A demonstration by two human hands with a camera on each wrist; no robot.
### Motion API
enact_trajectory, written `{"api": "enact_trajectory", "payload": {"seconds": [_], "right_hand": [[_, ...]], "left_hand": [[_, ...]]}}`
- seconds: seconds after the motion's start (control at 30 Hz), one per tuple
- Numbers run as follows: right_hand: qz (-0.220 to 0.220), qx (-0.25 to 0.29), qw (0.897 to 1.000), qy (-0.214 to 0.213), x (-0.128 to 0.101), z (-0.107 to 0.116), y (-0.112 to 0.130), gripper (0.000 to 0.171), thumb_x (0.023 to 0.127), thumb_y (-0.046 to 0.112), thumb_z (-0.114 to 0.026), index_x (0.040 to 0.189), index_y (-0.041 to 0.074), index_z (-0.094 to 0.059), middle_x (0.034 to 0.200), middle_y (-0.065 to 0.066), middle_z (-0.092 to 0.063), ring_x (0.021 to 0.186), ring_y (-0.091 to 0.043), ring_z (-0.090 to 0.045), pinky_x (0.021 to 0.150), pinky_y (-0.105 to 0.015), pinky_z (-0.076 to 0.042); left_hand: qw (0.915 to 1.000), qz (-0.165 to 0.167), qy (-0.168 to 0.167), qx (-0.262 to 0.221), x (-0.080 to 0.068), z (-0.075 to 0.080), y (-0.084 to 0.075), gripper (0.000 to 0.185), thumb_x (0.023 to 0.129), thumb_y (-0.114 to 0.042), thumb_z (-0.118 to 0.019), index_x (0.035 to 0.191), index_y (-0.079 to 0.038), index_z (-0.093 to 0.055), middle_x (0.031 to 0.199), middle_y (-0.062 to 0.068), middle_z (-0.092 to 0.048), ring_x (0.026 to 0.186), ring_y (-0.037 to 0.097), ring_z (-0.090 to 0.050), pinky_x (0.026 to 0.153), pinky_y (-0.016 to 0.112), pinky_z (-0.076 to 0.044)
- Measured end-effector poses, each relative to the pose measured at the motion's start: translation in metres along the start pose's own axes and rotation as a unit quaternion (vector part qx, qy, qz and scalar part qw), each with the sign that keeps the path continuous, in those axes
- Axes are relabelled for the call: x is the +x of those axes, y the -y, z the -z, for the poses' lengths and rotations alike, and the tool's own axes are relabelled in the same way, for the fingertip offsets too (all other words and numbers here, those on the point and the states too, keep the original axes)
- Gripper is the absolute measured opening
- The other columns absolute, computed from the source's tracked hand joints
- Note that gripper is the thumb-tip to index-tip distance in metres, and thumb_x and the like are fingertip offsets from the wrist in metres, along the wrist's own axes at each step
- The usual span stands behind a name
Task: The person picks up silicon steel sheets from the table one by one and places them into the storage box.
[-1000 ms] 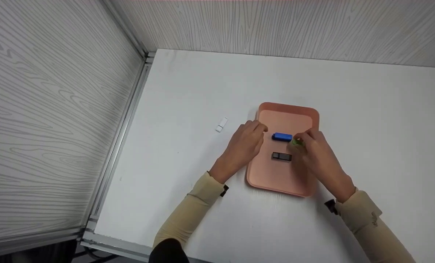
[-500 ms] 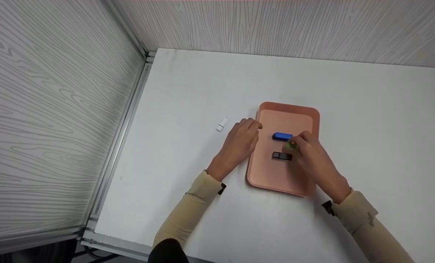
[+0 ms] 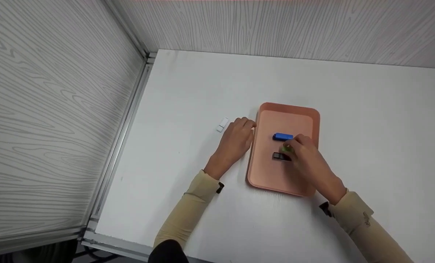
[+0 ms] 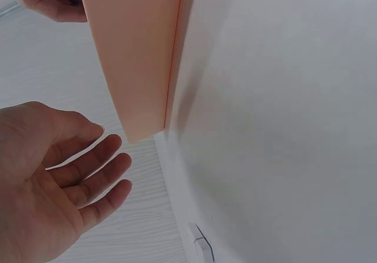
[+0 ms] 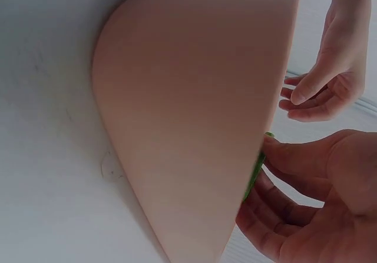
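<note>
My right hand [image 3: 309,157] pinches a small green USB stick [image 3: 286,149] between thumb and fingers, over the pink tray [image 3: 266,177]. In the right wrist view, the tray wall partly hides the green stick [image 5: 255,175]. Inside the tray lie a blue USB stick [image 3: 283,137] and a black one [image 3: 279,156], which the right hand partly covers. By the tray's left rim is my left hand [image 3: 235,142], its fingers loosely bent and holding nothing. A white USB stick [image 3: 223,124] rests on the table just beyond that hand.
The tray stands on a white table [image 3: 188,91]. A wood-grain panel [image 3: 268,29] rises along the back, and another panel [image 3: 57,109] borders the left side with a metal frame strip.
My right hand has carried the green stick left and nearer to me, between the blue and black sticks. My left hand has drawn left from over the tray toward the white stick.
</note>
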State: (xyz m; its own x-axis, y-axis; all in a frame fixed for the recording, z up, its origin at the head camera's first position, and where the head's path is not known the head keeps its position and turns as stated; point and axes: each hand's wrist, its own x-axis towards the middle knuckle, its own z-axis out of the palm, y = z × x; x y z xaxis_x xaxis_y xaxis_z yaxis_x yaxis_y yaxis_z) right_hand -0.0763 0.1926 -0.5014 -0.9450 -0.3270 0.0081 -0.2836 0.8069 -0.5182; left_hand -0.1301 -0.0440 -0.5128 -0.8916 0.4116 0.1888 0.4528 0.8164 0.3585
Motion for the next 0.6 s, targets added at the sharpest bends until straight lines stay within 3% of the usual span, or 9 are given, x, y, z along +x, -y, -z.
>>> {"api": "enact_trajectory", "payload": {"seconds": [0.43,0.6], "right_hand": [[-0.017,0.009,0.999,0.049,0.0026,-0.0064,0.0052,0.020,0.098,0.004,-0.073,0.117,-0.001,-0.075,0.109,-0.019,-0.064,0.108,-0.035,-0.056,0.096,-0.049,-0.057],[0.002,0.009,0.999,0.043,0.0013,-0.0090,0.0048,0.019,0.096,0.003,-0.075,0.115,0.000,-0.076,0.109,-0.019,-0.066,0.109,-0.035,-0.056,0.097,-0.050,-0.056]], "left_hand": [[0.9998,0.016,0.010,-0.003,-0.0026,0.0030,0.0010,0.020,0.107,-0.011,-0.058,0.124,-0.007,-0.069,0.115,0.007,-0.070,0.108,0.021,-0.068,0.093,0.035,-0.057],[0.9998,0.017,-0.007,-0.002,-0.0041,0.0027,0.0046,0.018,0.106,-0.007,-0.058,0.119,-0.006,-0.070,0.110,0.008,-0.071,0.103,0.023,-0.068,0.088,0.036,-0.057]]}}
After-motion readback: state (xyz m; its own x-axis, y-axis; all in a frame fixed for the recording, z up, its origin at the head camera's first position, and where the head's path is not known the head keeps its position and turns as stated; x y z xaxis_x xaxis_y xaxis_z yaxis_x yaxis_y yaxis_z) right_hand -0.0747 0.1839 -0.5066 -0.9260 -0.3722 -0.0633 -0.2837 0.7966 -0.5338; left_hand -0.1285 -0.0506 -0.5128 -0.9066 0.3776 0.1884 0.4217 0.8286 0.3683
